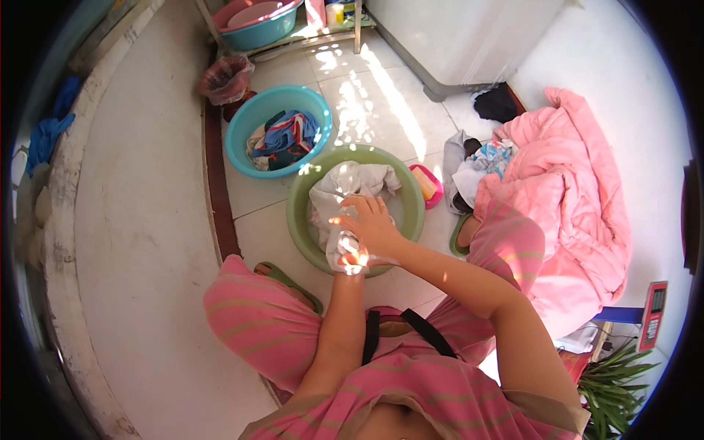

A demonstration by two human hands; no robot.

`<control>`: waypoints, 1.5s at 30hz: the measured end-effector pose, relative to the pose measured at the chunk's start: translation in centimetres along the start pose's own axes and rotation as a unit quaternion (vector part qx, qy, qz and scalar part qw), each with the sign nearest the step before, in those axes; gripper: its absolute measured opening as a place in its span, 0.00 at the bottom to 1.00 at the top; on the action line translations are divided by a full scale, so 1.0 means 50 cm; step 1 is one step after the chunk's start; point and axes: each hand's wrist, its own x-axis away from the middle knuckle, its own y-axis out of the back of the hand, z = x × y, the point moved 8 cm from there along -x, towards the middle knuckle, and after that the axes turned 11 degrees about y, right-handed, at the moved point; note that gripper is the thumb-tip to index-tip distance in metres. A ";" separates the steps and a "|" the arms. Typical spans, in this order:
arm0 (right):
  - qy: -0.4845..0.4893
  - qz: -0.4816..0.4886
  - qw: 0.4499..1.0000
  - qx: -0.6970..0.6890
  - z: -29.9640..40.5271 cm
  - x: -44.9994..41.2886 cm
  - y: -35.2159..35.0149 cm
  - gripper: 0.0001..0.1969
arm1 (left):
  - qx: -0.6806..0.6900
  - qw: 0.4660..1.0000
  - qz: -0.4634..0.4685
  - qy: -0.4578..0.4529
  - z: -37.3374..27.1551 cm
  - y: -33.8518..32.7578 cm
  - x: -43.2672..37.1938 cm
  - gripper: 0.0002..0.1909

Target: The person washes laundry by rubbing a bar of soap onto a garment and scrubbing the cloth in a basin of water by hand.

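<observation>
A green plastic basin (297,242) stands on the floor between my knees. Inside it lies a bunched whitish wet cloth (344,179), part of which rises over the near rim and wraps around my left hand (353,258). Most of that hand is hidden by the fabric and by bright sun patches, so its grip does not show. My right hand (374,223) is above the cloth with its fingers spread, its palm side towards the fabric. Whether it presses on the cloth is unclear.
A blue basin (232,148) holds dark and coloured clothes. Beside the green basin, a pink soap dish (435,199) carries a yellow soap bar (423,182). A pink quilt (583,209) and a clothes pile (467,179) lie right. A bag-lined bin (225,80) stands by the left wall.
</observation>
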 end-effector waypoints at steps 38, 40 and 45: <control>-0.149 -0.381 0.867 -0.286 -0.081 -0.060 0.391 0.26 | 0.058 0.985 0.053 0.156 0.017 -0.111 -0.012 0.12; -0.103 -0.456 0.863 -0.190 -0.075 -0.015 0.473 0.25 | -0.155 0.981 -0.040 0.110 0.009 -0.200 0.019 0.06; -0.228 -0.455 0.859 0.062 -0.131 0.046 0.548 0.25 | -0.375 0.921 -0.073 -0.074 -0.098 -0.364 0.114 0.10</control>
